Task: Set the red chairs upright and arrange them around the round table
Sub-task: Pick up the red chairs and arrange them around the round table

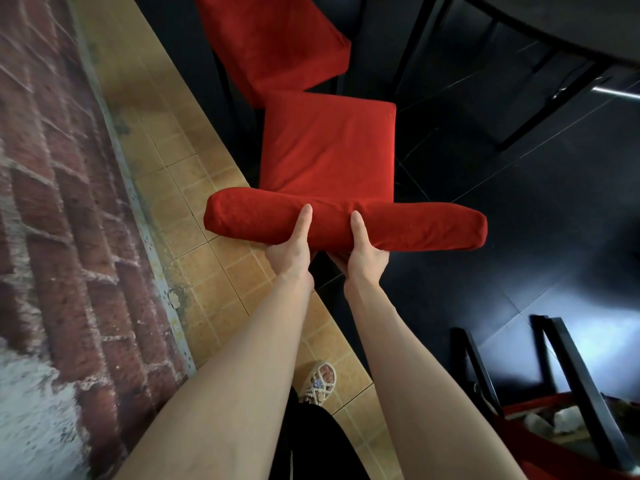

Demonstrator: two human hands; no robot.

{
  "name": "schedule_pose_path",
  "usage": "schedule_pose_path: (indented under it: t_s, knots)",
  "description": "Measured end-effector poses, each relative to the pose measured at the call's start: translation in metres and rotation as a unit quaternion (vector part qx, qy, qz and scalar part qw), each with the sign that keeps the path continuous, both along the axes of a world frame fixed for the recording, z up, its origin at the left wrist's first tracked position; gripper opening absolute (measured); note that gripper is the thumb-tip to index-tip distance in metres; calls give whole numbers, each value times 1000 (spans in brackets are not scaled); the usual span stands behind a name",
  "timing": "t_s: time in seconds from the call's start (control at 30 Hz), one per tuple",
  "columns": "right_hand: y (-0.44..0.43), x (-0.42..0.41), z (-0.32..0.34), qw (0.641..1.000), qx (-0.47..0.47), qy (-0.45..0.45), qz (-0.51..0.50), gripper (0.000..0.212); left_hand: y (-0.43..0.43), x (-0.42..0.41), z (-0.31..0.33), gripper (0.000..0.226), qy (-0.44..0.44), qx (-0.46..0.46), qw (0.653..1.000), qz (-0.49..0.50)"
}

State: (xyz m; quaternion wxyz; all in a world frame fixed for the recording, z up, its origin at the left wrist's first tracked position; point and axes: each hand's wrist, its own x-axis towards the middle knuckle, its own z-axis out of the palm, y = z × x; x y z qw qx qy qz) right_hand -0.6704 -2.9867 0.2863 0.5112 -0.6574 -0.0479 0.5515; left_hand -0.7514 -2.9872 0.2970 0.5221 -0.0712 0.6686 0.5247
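Note:
A red upholstered chair [329, 147] stands upright just in front of me, seen from above. Its padded backrest top [415, 226] runs across the middle of the view. My left hand [292, 245] and my right hand [363, 251] both grip that backrest top side by side, thumbs over the front. A second red chair [273, 39] stands beyond it, its seat touching or overlapping the first one's front edge. The dark round table [568, 26] fills the top right corner. At the bottom right a third red chair [568, 427] lies tipped over with black legs sticking up.
A brick wall [52, 202] runs down the left side, with a strip of tan floor tiles [194, 188] beside it. The floor to the right is glossy black. Black table legs [540, 112] stand under the table. My sandalled foot [320, 382] is below the held chair.

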Motion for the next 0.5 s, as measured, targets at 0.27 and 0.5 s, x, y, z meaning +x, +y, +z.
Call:
schedule_pose_path:
  t_s: [0.27, 0.5]
  knots:
    - [34, -5, 3, 1000, 1, -14, -12, 83, 34, -8, 5, 91, 0, 2, 1000, -19]
    - [57, -11, 6, 1000, 3, -9, -27, 88, 57, -13, 9, 93, 0, 4, 1000, -28]
